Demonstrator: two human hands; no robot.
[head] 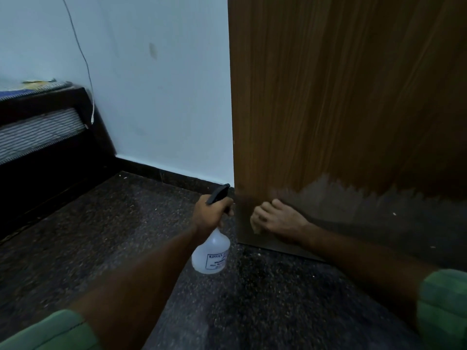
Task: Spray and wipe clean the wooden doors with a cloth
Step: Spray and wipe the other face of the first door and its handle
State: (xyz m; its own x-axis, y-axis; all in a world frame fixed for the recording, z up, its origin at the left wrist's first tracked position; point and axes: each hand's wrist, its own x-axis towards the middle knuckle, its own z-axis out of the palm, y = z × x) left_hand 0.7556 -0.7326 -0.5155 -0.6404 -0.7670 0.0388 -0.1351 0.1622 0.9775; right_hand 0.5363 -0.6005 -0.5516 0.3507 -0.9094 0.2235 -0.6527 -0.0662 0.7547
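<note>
The wooden door [341,97] fills the right half of the view, and its bottom strip looks dull and grey. My left hand [208,215] grips the neck of a translucent spray bottle [212,256] with a black trigger head, its nozzle pointing toward the door's lower left edge. My right hand [275,219] presses against the door's bottom left corner with curled fingers. A small pale edge of cloth [256,229] shows under those fingers; the rest of it is hidden.
A dark speckled floor [126,236] spreads below. The pale blue wall [156,97] with a black skirting stands left of the door. A dark bed frame [50,147] with a mattress sits at the far left, and a thin cable [87,69] hangs beside it.
</note>
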